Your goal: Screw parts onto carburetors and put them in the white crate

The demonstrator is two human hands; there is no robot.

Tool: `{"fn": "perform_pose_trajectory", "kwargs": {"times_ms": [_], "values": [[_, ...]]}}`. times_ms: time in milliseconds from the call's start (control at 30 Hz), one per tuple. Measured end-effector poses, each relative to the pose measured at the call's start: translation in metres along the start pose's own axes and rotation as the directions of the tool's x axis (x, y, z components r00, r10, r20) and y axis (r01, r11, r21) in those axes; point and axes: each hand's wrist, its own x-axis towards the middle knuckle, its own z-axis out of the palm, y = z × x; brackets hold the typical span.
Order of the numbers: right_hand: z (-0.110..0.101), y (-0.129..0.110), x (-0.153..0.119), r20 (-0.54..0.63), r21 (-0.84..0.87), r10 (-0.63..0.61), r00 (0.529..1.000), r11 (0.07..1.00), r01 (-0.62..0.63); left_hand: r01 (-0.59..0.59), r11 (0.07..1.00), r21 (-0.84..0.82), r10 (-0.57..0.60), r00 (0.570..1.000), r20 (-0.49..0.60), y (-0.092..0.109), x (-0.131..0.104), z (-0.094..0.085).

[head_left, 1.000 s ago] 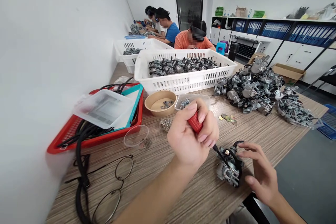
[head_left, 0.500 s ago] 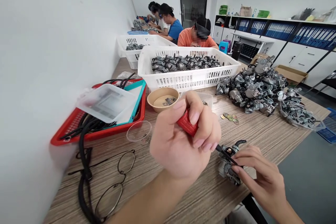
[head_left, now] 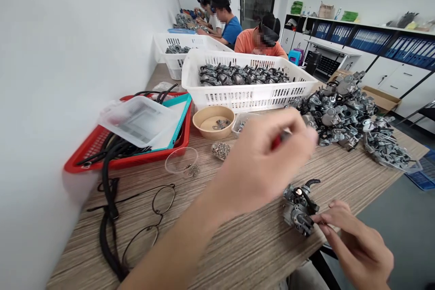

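Beyond the hands [head_left: 261, 163] [head_left: 362, 238] and carburetor [head_left: 299, 214], binder labels [head_left: 403, 49] are unreadably small.

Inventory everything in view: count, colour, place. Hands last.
Table: one, brown, foreground
Carburetor: one, grey, front right
Carburetor pile: many, grey, right
Tray: one, clear, beside pile
Slotted baskets: two, white, table back
Bowl: one, tan, centre
Tub: one, clear, beside bowl
Metal pieces: many, silver, before bowl
Round container: one, clear, left of pieces
Mesh basket: one, red, left
Hoses: several, black, in mesh basket
Eyeglasses: one pair, dark, near left
Other people: at least three, orange, blue, white tops, back
Binders: many, blue, far right
Tool: one, red, right of centre
Left hand: one, gripping tool
Right hand: one, at carburetor
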Motion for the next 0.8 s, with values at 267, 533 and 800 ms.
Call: {"fn": "perform_pose_trajectory", "kwargs": {"times_ms": [267, 533, 800], "values": [[0.004, -0.006, -0.027, -0.055, -0.045, -0.01, 0.998, 0.999, 0.008, -0.139, 0.588, 0.797, -0.573, 0.624, 0.531, -0.034, 0.008, 0.014], [0.014, -0.013, -0.031, -0.074, -0.26, -0.045, 0.996, 0.965, 0.025, -0.18, 0.572, 0.8, -0.553, 0.636, 0.538, -0.042, 0.005, 0.021], [0.024, -0.015, -0.03, -0.034, -0.26, -0.07, 0.997, 0.964, 0.059, -0.218, 0.574, 0.789, -0.517, 0.651, 0.556, -0.042, 0.004, 0.021]]}}
